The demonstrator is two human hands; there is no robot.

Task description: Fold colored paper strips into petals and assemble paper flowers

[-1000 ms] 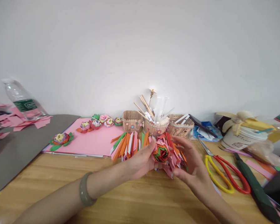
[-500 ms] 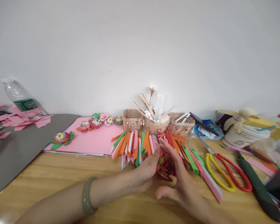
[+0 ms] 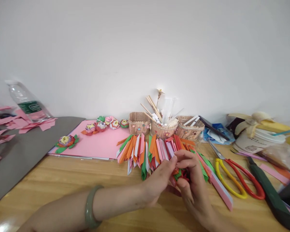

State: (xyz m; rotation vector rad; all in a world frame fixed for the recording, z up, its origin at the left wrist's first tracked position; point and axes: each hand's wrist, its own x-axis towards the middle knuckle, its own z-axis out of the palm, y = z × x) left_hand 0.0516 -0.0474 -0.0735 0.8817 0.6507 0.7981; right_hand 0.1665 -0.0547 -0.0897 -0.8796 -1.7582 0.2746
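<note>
Between my two hands is a folded paper flower (image 3: 178, 175) in red, green and orange, partly covered by fingers. My left hand (image 3: 159, 182), with a green bangle on its wrist, holds the flower from the left. From the right, my right hand (image 3: 193, 183) grips it with curled fingers and the thumb at its near side. Just behind the hands lies a fanned row of folded paper strips (image 3: 135, 149) in orange, green, pink and white. A pink strip (image 3: 223, 193) sticks out to the right.
Three woven baskets (image 3: 139, 124) stand against the wall, one with sticks. Paper flowers (image 3: 66, 141) rest on and beside pink sheets (image 3: 87, 148). Scissors (image 3: 240, 175), a dark green tool (image 3: 268, 193) and a lidded cup (image 3: 258, 140) are right; a bottle (image 3: 26, 103) leans left.
The fingers of my right hand have curled in around the flower, and its thumb has come up against it. The flower has turned and is more hidden. The view has shifted slightly.
</note>
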